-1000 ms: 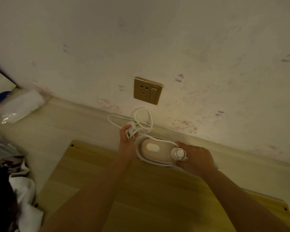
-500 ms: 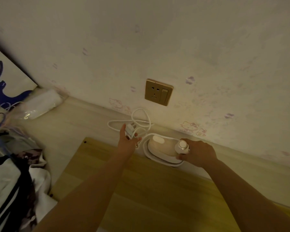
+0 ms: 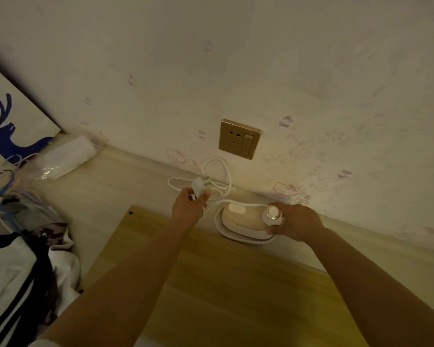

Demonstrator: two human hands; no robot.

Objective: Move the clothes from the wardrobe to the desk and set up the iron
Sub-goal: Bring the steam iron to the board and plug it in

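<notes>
Your left hand pinches the white plug; your right hand grips the cream iron — aim prongs squarely (cord slack) at the gold socket, centre frame.

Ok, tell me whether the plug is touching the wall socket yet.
Apart. In the head view the plug is pinched in the left hand low over the desk, with bare wall showing between its prongs and the gold wall socket above.

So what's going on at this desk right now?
A person is setting up a small iron. The left hand pinches its plug, not yet in the wall socket above; the right hand grips the iron's handle end. Clothes lie piled at the left of the desk.
</notes>
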